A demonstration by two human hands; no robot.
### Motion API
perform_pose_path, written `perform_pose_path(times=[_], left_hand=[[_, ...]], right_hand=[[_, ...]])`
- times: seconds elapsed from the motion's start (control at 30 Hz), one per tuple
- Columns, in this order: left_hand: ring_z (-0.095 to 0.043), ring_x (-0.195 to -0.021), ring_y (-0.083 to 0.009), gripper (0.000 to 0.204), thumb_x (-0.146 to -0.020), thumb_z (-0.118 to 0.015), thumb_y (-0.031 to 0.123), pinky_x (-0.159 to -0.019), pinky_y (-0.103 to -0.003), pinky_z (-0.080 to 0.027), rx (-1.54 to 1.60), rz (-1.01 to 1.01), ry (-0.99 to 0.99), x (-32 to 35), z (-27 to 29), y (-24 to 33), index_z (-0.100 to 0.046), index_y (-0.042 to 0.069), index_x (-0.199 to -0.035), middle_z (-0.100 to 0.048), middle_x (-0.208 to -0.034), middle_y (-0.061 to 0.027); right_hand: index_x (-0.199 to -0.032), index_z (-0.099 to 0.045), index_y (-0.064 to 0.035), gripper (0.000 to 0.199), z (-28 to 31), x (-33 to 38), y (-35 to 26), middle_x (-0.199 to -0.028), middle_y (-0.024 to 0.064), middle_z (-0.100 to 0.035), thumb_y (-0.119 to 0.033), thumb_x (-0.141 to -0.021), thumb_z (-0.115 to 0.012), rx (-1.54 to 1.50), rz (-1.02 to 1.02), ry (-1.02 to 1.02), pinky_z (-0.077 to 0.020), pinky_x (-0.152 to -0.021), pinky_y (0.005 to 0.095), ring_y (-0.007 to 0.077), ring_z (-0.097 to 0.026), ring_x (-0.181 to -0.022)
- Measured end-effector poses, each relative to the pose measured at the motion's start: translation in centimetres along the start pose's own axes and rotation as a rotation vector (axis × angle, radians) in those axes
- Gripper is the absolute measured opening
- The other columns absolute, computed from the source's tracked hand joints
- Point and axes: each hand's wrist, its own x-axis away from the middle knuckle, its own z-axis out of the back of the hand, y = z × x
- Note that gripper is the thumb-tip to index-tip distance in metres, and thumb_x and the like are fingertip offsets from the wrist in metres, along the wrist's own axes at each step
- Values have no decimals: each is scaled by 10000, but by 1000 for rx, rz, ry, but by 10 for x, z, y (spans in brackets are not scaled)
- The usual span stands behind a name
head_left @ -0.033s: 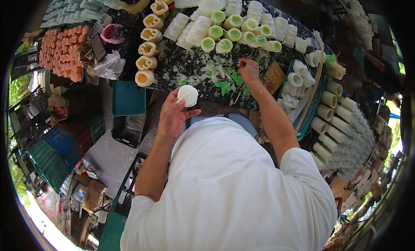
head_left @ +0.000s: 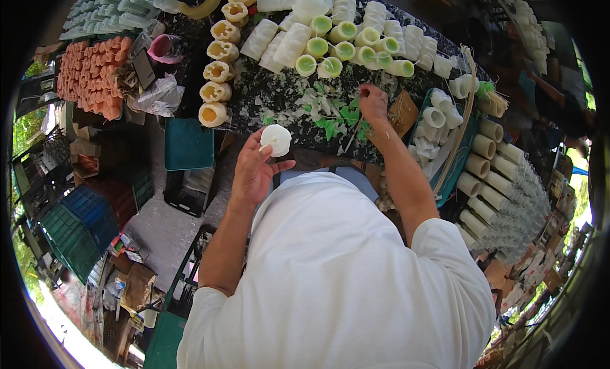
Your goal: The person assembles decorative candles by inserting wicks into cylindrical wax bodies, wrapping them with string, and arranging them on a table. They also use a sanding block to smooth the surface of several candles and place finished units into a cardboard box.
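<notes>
A round white candle with a short wick at its centre is in my left hand. The fingers hold it by its left edge, just off the table's near edge. My right hand hangs over the table with its fingers curled inward. Whatever may be in them is hidden. Green and white wax scraps lie just left of that hand. Beyond them are several white candles with bumpy sides and several green-ended candles with white wicks, mostly on their sides.
Hollow cream wax cups line the table's left part. Pink wax pieces are stacked farther left, beside a plastic bag. A teal tray of white wax pieces and rows of cream tubes stand right. Crates sit lower left.
My right hand has shifted slightly to the right over the table. The left hand and the white candle stay almost where they were.
</notes>
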Motion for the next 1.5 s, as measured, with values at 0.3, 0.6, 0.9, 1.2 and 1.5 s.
perform_pose_path(times=[0.3, 0.6, 0.9, 1.2, 1.5], left_hand=[[-637, -1166, -210, 664, -911, -767, 241, -904, -527, -608, -5, 24, 27, -1, 4, -2, -444, 60, -1462, -627, -1312, -101], [-639, -1159, -216, 646, -911, -759, 205, -898, -528, -607, 14, 18, 10, -1, -6, 4, -444, 61, -1456, -626, -1307, -102], [-644, -1180, -222, 699, -910, -760, 239, -896, -534, -609, -48, -9, -22, 0, -24, 9, -403, 96, -1494, -620, -1316, -89], [-653, -1137, -209, 680, -900, -774, 208, -852, -480, -612, -97, 23, 34, 7, -55, 23, -418, 81, -1465, -645, -1230, -81], [-682, -1047, -221, 855, -824, -862, 185, -832, -402, -596, -319, -94, 181, 5, -67, 25, -370, 23, -1506, -630, -1178, -118]], right_hand=[[-1069, -769, -43, 208, 2, 12, 1, -1055, 202, -736, -105, -881, -705, 180, 141, -57, -567, -845, 442, 386, -695, -997], [-975, -704, -12, 106, -8, 13, 1, -930, 164, -707, -59, -922, -626, 106, 49, -43, -519, -756, 474, 391, -666, -864], [-1120, -683, -22, 128, 70, 44, -88, -975, 70, -721, -24, -1001, -636, -511, -123, -187, -537, -775, 322, 132, -658, -836], [-1106, -691, 11, 183, 157, 125, -221, -1016, 91, -737, 110, -965, -630, -1157, 116, -504, -565, -817, 296, 148, -704, -925], [-1029, -658, 2, 238, 175, 127, -257, -936, 108, -713, 113, -835, -739, -269, 954, -16, -589, -689, 361, 294, -716, -807]])
